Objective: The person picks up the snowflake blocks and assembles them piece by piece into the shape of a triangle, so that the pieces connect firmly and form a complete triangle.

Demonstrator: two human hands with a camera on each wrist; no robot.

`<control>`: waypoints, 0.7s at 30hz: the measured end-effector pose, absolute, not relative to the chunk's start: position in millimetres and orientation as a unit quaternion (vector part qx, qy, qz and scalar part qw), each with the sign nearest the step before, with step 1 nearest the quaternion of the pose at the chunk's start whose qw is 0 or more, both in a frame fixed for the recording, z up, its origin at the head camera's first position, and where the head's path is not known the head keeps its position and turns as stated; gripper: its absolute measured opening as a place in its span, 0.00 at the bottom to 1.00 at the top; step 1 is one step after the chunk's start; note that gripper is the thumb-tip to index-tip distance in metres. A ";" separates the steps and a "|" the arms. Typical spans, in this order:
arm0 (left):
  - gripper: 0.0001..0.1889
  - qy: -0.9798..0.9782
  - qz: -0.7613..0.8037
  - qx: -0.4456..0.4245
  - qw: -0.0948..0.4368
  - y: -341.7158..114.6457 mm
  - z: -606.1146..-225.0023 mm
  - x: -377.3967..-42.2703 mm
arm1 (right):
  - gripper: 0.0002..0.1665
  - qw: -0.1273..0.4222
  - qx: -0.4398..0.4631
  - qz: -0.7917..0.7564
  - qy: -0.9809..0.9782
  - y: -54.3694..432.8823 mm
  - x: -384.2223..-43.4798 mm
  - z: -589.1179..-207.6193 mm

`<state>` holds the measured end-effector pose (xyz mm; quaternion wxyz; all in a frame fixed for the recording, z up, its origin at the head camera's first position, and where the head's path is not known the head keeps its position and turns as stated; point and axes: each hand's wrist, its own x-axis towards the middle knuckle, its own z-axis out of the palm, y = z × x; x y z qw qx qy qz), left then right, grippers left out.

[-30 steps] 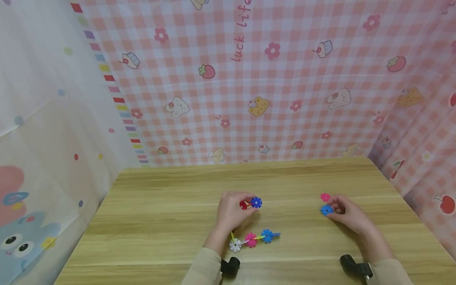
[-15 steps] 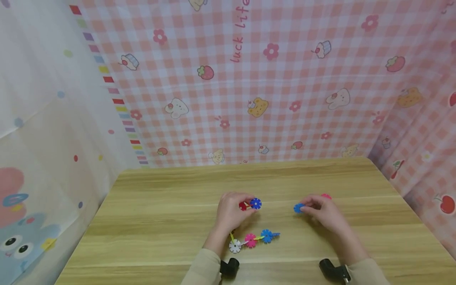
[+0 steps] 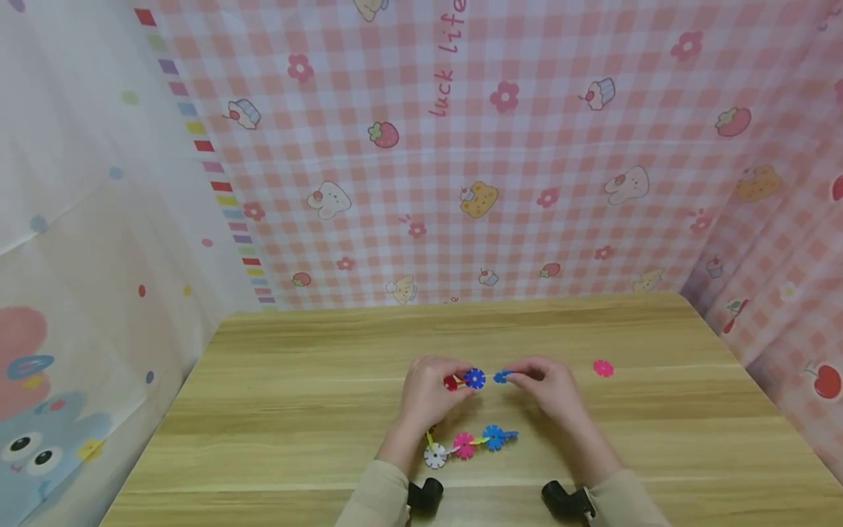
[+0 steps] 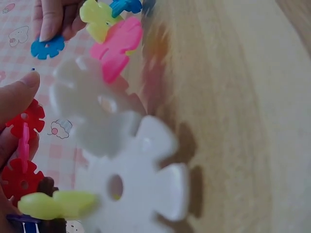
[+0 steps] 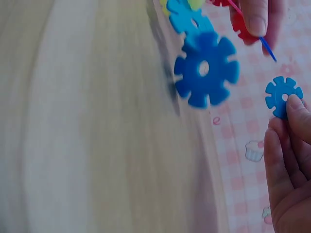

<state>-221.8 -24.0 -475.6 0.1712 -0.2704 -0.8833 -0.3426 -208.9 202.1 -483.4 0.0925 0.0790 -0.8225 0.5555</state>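
My left hand (image 3: 424, 391) grips a chain of interlocking snowflake discs by its dark blue end disc (image 3: 474, 378). Red discs (image 4: 22, 180) with a pink one slotted between them show under that thumb in the left wrist view. From this hand the chain curves down to the table, through a white disc (image 3: 435, 455), a pink disc (image 3: 464, 445) and a blue disc (image 3: 492, 438). Facing it, my right hand (image 3: 553, 391) pinches a single light blue snowflake disc (image 5: 282, 97) between thumb and fingers. A small gap separates it from the dark blue disc, seen edge-on in the right wrist view.
One loose pink disc (image 3: 603, 368) lies on the wooden table (image 3: 316, 351) to the right, beyond my right forearm. Checked cloth (image 3: 421, 161) hangs behind the table's back edge. Black wrist mounts (image 3: 424, 496) project inward from both sleeves, close over the tabletop.
My right hand has carried the light blue disc leftward from beside the loose pink disc to close by the dark blue one, turning it nearly edge-on. The left hand has stayed in place.
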 end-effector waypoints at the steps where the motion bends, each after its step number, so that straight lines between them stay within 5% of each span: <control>1: 0.16 -0.883 -0.342 -0.272 0.172 -23.8 -475.3 -221.5 | 0.04 0.095 0.085 0.553 -0.823 199.8 -209.2 -483.3; 21: 0.14 -0.875 -0.362 -0.282 0.155 -21.5 -476.5 -219.6 | 0.06 0.134 0.114 0.539 -0.824 179.8 -206.0 -479.6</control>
